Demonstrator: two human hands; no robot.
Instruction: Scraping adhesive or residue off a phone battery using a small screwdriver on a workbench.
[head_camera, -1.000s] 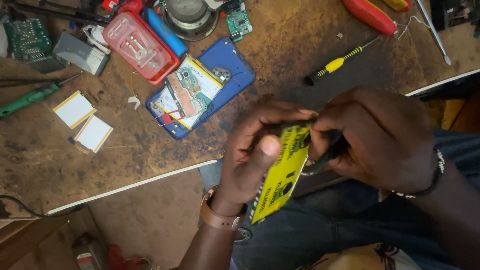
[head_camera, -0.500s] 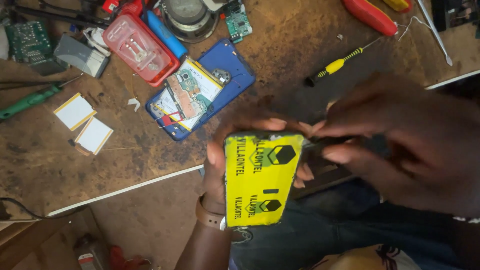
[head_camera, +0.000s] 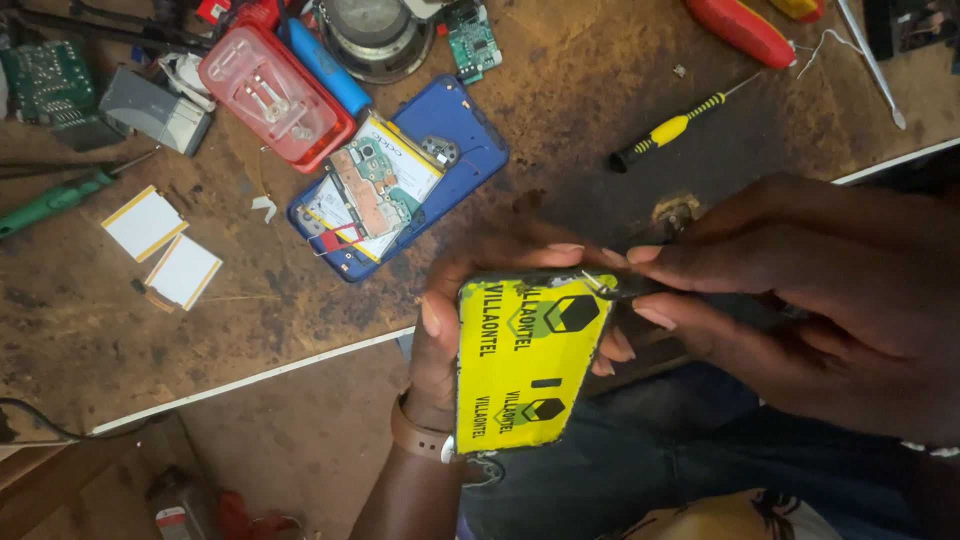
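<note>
Left hand (head_camera: 455, 340) grasps one flat yellow rectangular phone battery (head_camera: 525, 360); right hand (head_camera: 800, 290) pinches one thin metal tool (head_camera: 605, 290) at its top corner. Two white cards (head_camera: 165, 245) lie on the scuffed brown workbench (head_camera: 560, 120).

A flat yellow panel (head_camera: 525, 365), rectangular with rounded corners, dark worn edges and black and green hexagon marks, stands on its long axis, tilted slightly toward one o'clock. A thin metal tool tip (head_camera: 597, 287) touches its upper corner at about one o'clock.
</note>
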